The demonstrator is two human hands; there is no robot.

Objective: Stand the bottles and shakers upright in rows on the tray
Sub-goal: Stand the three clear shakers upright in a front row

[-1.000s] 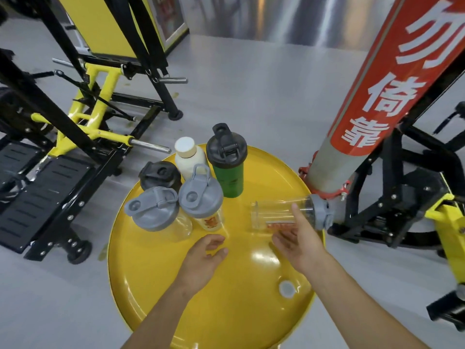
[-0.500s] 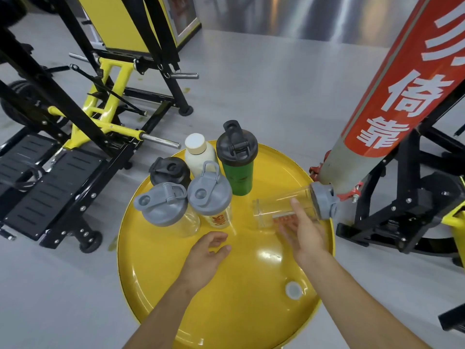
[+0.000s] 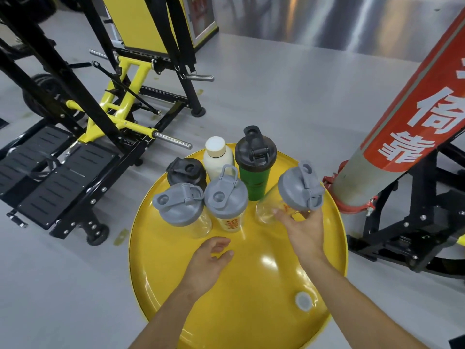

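Note:
A round yellow tray point(image 3: 241, 311) holds several containers. Standing upright at its far left are a black-lidded shaker point(image 3: 186, 172), a white bottle point(image 3: 217, 157), a green shaker with a black lid point(image 3: 255, 167) and two clear shakers with grey lids point(image 3: 179, 205) point(image 3: 226, 199). My right hand point(image 3: 303, 231) grips a third clear grey-lidded shaker point(image 3: 299, 188), tilted, its lid up and leaning right, its base near the tray. My left hand point(image 3: 210, 259) hovers open over the tray, just in front of the standing shakers, touching nothing.
A small grey cap point(image 3: 303, 301) lies at the tray's near right. A red and grey padded post point(image 3: 392, 137) leans close to the tray's right edge. Black and yellow gym machine frames point(image 3: 105, 117) stand on the grey floor to the left.
The clear shaker lay on its side on the tray; my right hand has gripped it and tipped it up, lid rising toward me. My left hand has barely moved.

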